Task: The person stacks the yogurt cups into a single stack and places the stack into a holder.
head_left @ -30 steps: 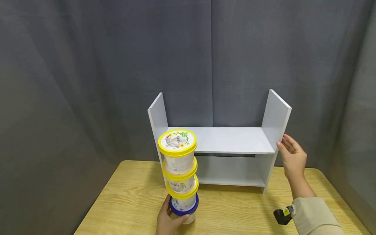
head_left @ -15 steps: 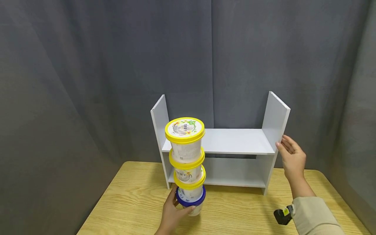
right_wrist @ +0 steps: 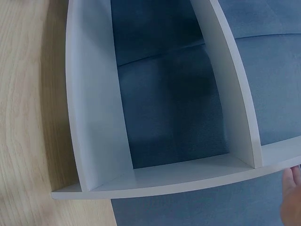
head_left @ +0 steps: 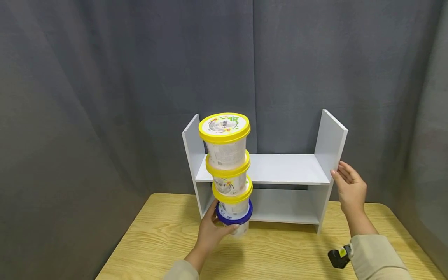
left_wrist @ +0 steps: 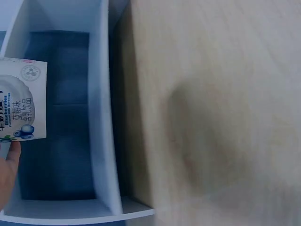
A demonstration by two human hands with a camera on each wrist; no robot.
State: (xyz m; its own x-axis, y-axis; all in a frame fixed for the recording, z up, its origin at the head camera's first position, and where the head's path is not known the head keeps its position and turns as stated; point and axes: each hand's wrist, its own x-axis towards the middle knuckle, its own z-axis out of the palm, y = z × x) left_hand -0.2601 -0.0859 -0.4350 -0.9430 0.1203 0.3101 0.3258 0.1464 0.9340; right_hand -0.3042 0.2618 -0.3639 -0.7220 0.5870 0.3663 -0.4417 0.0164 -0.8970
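My left hand (head_left: 213, 233) holds the blue-lidded tub (head_left: 241, 226) at the bottom of a stack, thumb in front and fingers round its left side. Three yellow-lidded tubs (head_left: 226, 153) stand on top of it, slightly offset from one another. The stack is above the table, before the left part of a white shelf (head_left: 287, 167). In the left wrist view, the lowest tub (left_wrist: 35, 101) shows a blueberry print. At the shelf's right side panel, my right hand (head_left: 352, 192) has its thumb at the front edge and its fingers at the outer face.
The two-tier shelf stands at the back of the wooden table (head_left: 280, 252), with raised side panels at both ends. Grey curtains (head_left: 105, 97) hang behind and at both sides. A small black device (head_left: 338, 257) sits at the right sleeve.
My left hand has lifted the stack of tubs up and slightly to the right, toward the shelf. The right hand stays at the side panel.
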